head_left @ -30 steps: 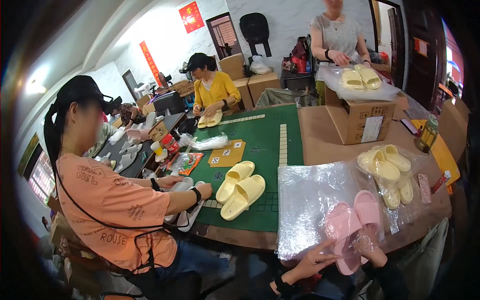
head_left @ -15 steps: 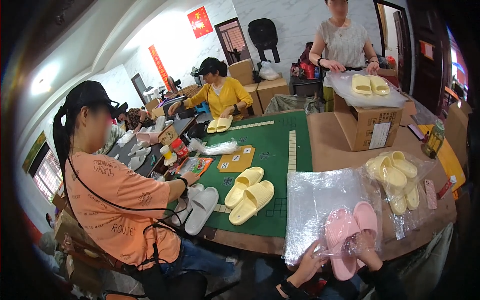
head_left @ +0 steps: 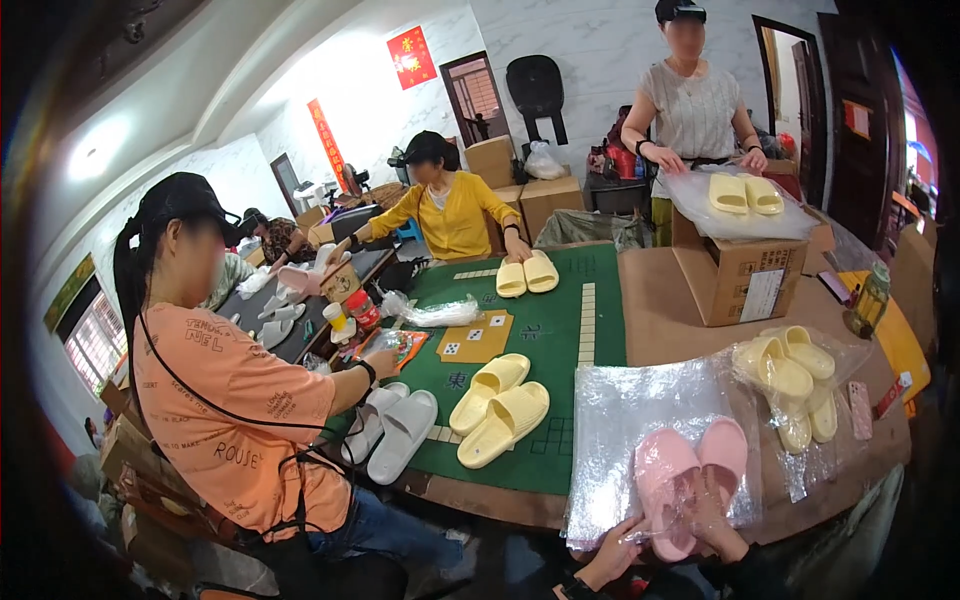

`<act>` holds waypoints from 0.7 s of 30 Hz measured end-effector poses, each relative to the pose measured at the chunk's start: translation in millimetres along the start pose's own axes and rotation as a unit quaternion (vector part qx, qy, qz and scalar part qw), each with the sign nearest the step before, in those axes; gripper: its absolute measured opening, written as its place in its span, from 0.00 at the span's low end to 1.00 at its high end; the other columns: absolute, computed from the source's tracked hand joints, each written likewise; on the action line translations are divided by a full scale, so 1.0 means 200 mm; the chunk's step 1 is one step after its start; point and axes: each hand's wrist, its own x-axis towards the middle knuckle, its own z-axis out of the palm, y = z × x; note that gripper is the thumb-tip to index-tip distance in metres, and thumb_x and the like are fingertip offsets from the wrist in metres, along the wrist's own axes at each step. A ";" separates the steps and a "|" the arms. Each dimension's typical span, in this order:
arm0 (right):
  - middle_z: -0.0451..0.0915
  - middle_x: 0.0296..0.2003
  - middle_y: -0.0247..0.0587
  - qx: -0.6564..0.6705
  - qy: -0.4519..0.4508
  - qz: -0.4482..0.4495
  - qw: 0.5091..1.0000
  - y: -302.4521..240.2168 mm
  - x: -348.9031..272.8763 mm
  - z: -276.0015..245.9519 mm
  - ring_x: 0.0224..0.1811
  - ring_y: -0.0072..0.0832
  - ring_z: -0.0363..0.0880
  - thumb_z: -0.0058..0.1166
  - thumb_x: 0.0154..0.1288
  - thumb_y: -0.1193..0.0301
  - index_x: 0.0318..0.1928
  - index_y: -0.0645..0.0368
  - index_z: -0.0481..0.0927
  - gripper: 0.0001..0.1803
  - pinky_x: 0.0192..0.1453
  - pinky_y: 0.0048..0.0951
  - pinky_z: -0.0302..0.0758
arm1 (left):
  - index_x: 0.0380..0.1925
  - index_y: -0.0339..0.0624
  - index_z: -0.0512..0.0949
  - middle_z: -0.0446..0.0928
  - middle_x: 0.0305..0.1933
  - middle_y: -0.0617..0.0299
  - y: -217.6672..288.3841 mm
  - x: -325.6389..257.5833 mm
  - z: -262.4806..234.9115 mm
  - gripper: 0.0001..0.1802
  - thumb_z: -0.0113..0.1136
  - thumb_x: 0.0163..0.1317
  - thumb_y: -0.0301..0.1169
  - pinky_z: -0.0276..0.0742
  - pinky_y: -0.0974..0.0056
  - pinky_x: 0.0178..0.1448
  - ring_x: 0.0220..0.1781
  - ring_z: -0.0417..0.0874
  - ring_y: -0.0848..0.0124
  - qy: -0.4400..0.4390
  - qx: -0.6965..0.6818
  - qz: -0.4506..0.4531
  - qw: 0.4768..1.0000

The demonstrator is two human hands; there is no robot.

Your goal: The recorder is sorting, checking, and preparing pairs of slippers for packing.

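Pink slippers [head_left: 690,480], a pair lying side by side inside a clear plastic bag [head_left: 650,440], sit at the near edge of the brown table [head_left: 660,300], right in front of us. Our left hand [head_left: 610,550] pinches the bag's near corner beside the left slipper's heel, fingers closed on the plastic. Our right hand [head_left: 715,520] rests on the bag over the right slipper's heel; we cannot tell whether it is gripping or only pressing.

Just to the right lies a bagged heap of pale yellow slippers [head_left: 795,385]. To the left, on the green mat [head_left: 540,340], a loose yellow pair [head_left: 500,405] lies at an angle, and beside it a white pair [head_left: 390,432] sits under the hand of a person in an orange shirt [head_left: 235,410]. Farther back, a cardboard box [head_left: 745,280] carries another bagged yellow pair [head_left: 745,193] handled by a standing person [head_left: 690,110]. Across the mat, a person in a yellow top [head_left: 455,215] touches one more yellow pair [head_left: 527,275].
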 end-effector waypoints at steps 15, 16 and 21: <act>0.49 0.67 0.70 -0.037 -0.206 -0.144 0.967 0.05 -0.18 -0.05 0.73 0.62 0.41 0.65 0.45 0.38 0.67 0.50 0.66 0.51 0.72 0.62 0.38 | 0.59 0.30 0.69 0.77 0.52 0.49 -0.12 0.07 -0.10 0.22 0.43 0.65 0.21 0.76 0.66 0.53 0.50 0.79 0.66 0.050 0.163 0.179 0.969; 0.51 0.66 0.67 -0.040 -0.180 -0.149 0.972 0.07 -0.18 -0.04 0.73 0.59 0.44 0.66 0.45 0.40 0.66 0.51 0.67 0.50 0.72 0.61 0.41 | 0.59 0.30 0.69 0.77 0.52 0.49 -0.11 0.07 -0.09 0.22 0.43 0.65 0.21 0.76 0.66 0.53 0.50 0.79 0.66 0.050 0.164 0.178 0.969; 0.56 0.65 0.62 -0.126 -0.053 -0.174 0.975 0.21 -0.18 0.15 0.71 0.57 0.51 0.68 0.46 0.47 0.64 0.51 0.70 0.45 0.72 0.58 0.47 | 0.45 0.39 0.75 0.75 0.31 0.67 -0.04 0.00 0.04 0.08 0.50 0.69 0.27 0.66 0.76 0.29 0.27 0.71 0.82 0.064 0.065 0.083 0.992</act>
